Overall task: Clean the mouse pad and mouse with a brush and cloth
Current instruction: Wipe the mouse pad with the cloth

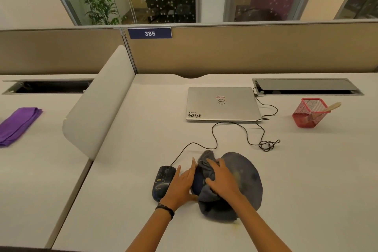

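Observation:
A round dark blue mouse pad (248, 174) lies on the desk near the front. A crumpled grey cloth (212, 204) covers its left part. My right hand (222, 179) presses down on the cloth, fingers curled into it. My left hand (183, 184) lies flat with fingers apart at the pad's left edge, between the pad and a black wired mouse (162, 182). The mouse sits on the desk just left of my left hand. A wooden brush handle (332, 107) sticks out of a red mesh holder (308, 112) at the far right.
A shut silver laptop (223, 103) lies behind the pad, and the mouse cable (231, 129) loops between them. A grey divider (98, 104) separates the neighbouring desk on the left, where a folded purple cloth (18, 125) lies. A cable tray (306, 86) sits at the back right.

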